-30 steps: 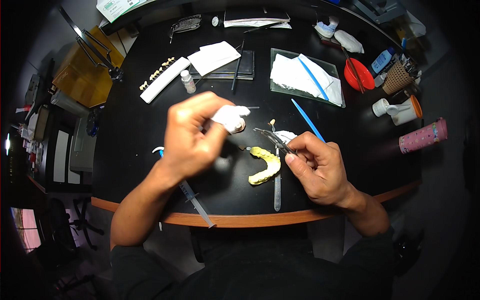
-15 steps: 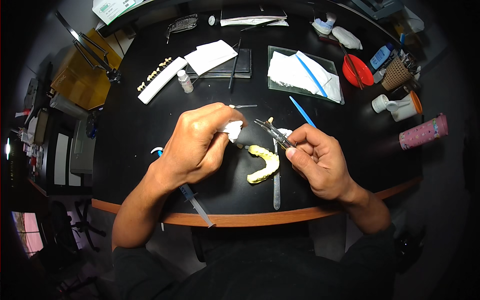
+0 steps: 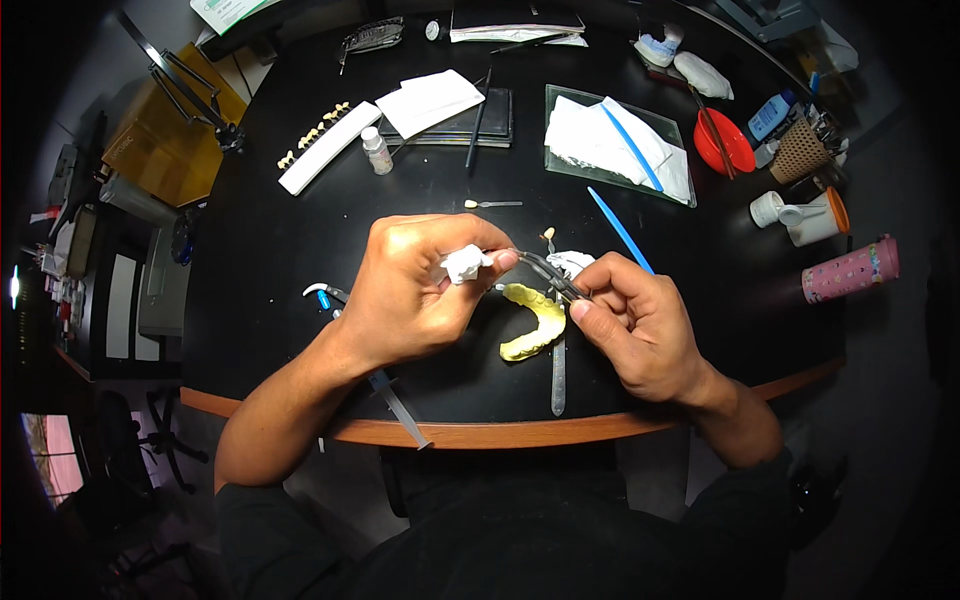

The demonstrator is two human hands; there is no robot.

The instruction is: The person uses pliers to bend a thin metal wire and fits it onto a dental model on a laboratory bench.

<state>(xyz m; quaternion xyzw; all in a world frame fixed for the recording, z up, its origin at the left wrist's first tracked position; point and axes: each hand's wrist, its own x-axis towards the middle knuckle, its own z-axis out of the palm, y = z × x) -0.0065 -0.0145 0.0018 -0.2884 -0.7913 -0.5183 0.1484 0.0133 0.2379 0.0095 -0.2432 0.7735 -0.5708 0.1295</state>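
My left hand [image 3: 420, 290] is closed on a crumpled white tissue [image 3: 463, 263], with its fingertips at the tips of the dark metal tweezers [image 3: 550, 272]. My right hand [image 3: 632, 330] grips the tweezers. Beneath them lies a yellow horseshoe dental model [image 3: 525, 350] beside a long spatula [image 3: 558, 390]. Small tooth-coloured pieces on sticks [image 3: 471, 204] lie behind my hands, one upright [image 3: 549, 234] near a white wad [image 3: 571, 262]. A syringe [image 3: 398, 408] lies partly hidden by my left arm. A blue tool [image 3: 620, 228] lies right of my hands.
A shade guide [image 3: 328, 150], small bottle [image 3: 377, 155] and white papers [image 3: 425, 105] stand at back left. A glass slab [image 3: 678, 140] with paper, red bowl [image 3: 725, 135], brush holder [image 3: 795, 150], white jars [image 3: 810, 225] and pink tumbler [image 3: 850, 270] sit right. A lamp arm [image 3: 185, 80] is left.
My left hand with the tissue has moved down and rightward, so its fingertips now reach the tweezers' tips. My right hand stays nearly in place with the tweezers.
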